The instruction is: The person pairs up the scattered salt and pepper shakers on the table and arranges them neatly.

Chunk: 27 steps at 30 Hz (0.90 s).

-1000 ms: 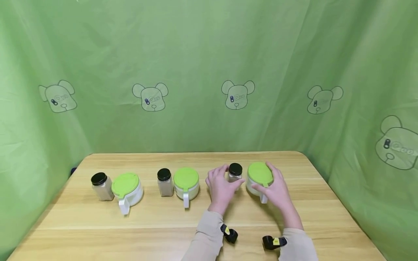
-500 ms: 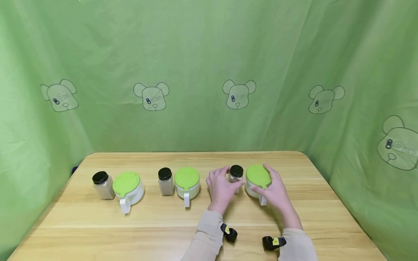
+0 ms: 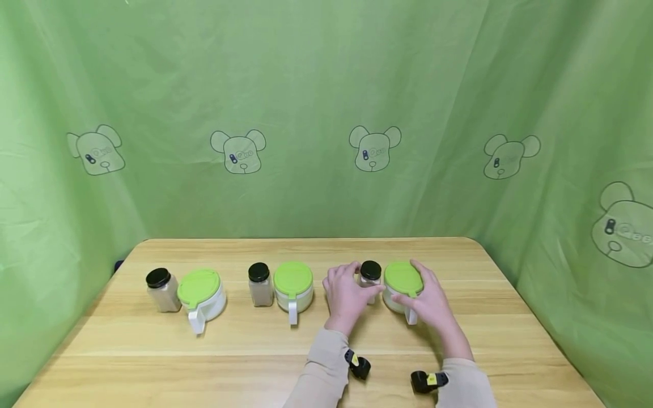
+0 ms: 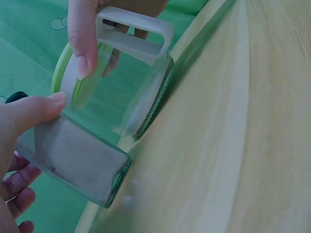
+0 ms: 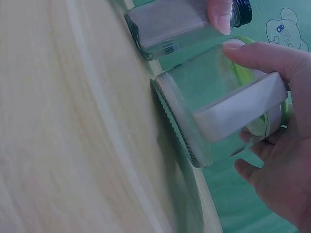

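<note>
Thumb and fingers of my left hand (image 3: 346, 294) grip a square glass spice jar (image 4: 77, 158) with a black lid (image 3: 370, 270) and greyish-brown contents. Just right of it, my right hand (image 3: 428, 297) holds a round glass seasoning pot (image 5: 194, 92) around its green lid (image 3: 403, 277). The pot's white handle (image 3: 411, 316) points toward me. Both containers stand upright, side by side with a narrow gap. In the left wrist view their bases are right at the tabletop. The right hand's far fingers are partly hidden behind the pot.
To the left stand two similar pairs: a black-lidded jar (image 3: 261, 292) beside a green-lidded pot (image 3: 293, 279), and farther left another jar (image 3: 164, 294) beside a pot (image 3: 199, 288). The wooden table (image 3: 204, 374) ends at a green curtain (image 3: 306, 85).
Both hands have shifted their containers slightly toward me. The seasoning pot has also slid a little left, nearer the spice jar. The two pairs on the left have stayed put.
</note>
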Tool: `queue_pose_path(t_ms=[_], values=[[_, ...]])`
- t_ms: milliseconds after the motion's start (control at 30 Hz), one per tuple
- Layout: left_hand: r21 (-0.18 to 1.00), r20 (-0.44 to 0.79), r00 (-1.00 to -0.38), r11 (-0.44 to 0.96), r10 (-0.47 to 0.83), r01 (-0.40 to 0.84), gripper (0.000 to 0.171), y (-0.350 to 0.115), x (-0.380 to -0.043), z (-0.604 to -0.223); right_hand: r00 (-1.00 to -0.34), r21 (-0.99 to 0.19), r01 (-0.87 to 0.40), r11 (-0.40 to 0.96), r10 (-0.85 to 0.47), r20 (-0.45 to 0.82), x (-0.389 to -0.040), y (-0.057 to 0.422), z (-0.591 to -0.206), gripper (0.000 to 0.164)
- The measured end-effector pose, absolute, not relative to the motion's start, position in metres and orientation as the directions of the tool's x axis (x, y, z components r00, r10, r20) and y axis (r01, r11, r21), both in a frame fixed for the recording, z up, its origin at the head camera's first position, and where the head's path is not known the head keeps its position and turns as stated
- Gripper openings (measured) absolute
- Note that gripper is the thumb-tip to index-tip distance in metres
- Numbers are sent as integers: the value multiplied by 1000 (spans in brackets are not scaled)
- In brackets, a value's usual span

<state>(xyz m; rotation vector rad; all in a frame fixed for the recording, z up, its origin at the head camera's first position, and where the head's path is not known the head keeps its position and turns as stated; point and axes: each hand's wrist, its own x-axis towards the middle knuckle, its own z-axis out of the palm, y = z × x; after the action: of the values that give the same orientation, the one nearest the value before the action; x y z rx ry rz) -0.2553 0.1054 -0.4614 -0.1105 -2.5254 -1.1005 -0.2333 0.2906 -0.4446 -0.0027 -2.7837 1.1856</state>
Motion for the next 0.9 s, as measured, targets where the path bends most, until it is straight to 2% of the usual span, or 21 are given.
queue_pose_path(t_ms=[400,900], values=[[696,358,-932,680,-47,233,72,102,-256,-459,-995,-714,-41,699,40,96,-233,290,-446,106],[715,330,-943,661,-34,226,71,102,-259,-462,-988,-670,-94,737,14,153,-232,290,-447,102]])
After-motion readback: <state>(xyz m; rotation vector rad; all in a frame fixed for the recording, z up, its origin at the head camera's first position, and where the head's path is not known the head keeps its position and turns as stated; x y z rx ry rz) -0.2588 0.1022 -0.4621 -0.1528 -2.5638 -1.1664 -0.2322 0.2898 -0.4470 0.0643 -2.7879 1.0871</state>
